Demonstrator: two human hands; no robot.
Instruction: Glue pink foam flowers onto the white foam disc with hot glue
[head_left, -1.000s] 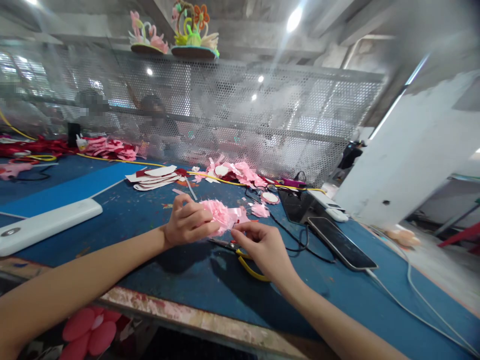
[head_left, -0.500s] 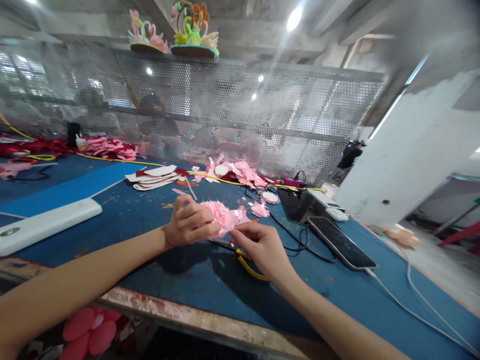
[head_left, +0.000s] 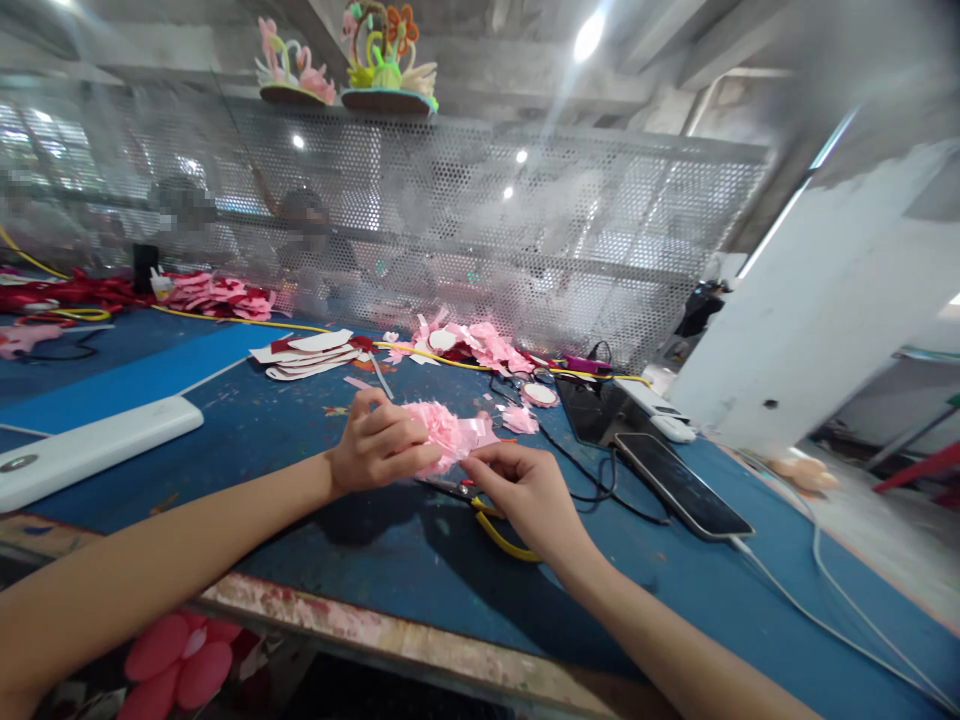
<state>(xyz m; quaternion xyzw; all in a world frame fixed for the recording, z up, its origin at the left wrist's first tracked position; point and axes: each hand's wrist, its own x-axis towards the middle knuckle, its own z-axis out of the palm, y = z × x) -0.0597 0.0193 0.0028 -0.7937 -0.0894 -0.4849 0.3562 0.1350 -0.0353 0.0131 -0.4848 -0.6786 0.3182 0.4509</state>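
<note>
A fluffy pink paper flower (head_left: pixel 447 433) is held just above the blue table (head_left: pixel 337 560) at the middle of the view. My left hand (head_left: pixel 379 443) is closed round the flower's left side. My right hand (head_left: pixel 525 488) pinches a strip of pink paper at the flower's right edge. Yellow-handled scissors (head_left: pixel 487 520) lie on the table under my right hand, partly hidden by it.
A white power bank (head_left: pixel 90 450) lies at the left. White card shapes (head_left: pixel 311 355) and a heap of pink scraps (head_left: pixel 480 345) sit further back. A phone (head_left: pixel 686 485) with cables lies at the right. A perforated metal screen (head_left: pixel 450 230) closes the back, with people behind it.
My right hand has crept slightly up and left toward the flower's edge. My left hand and the flower have stayed almost still.
</note>
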